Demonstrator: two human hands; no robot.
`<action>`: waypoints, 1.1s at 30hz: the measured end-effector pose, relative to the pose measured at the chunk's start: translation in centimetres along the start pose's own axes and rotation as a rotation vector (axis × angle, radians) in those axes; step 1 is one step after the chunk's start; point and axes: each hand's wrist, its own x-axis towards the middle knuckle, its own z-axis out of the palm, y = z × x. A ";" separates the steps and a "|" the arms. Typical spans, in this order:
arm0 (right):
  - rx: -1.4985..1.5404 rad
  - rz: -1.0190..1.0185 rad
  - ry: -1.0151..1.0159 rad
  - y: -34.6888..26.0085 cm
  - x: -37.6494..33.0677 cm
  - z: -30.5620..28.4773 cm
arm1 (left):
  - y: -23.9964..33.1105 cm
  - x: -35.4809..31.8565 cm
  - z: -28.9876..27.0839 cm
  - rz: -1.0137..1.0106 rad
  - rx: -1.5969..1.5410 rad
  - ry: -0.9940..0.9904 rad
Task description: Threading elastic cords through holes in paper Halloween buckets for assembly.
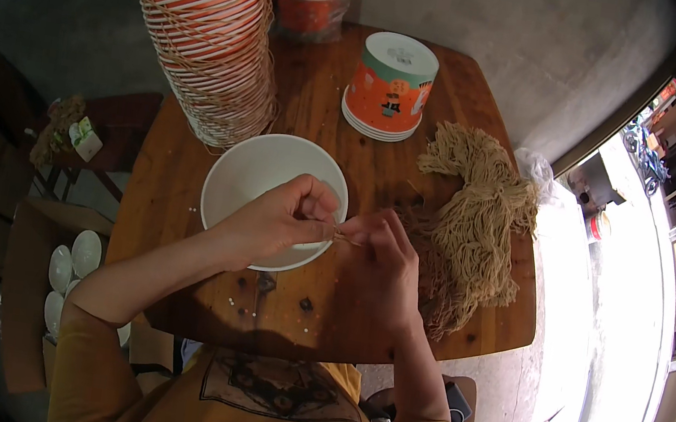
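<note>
I pinch a thin tan string (345, 239) between both hands — my left hand (280, 220) and right hand (383, 260) meet fingertip to fingertip over the white bowl's (249, 168) right rim, near the wooden table's (303, 94) front edge. A bundle of tan strings (475, 217) lies toward the right edge — stacked orange cups (208, 29) stand at the back left.

On the table (171, 291), the bowl (248, 172) lies left of the string bundle (475, 222), cup stacks (208, 29) behind.

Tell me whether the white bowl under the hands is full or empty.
Empty, as far as shows: the white bowl has a bare white inside. The left hand and right hand, pinching a piece of twine, hide its near rim.
</note>
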 end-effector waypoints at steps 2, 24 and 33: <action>-0.124 -0.092 0.036 0.0 0.0 0.3 | 0.1 0.0 0.0 -0.015 -0.010 0.009; -0.168 -0.107 0.099 0.7 -1.2 1.2 | 0.3 -1.5 0.5 0.314 0.803 0.127; -0.185 -0.115 0.085 0.6 -1.6 1.2 | 0.5 -1.0 -0.2 0.068 0.453 0.047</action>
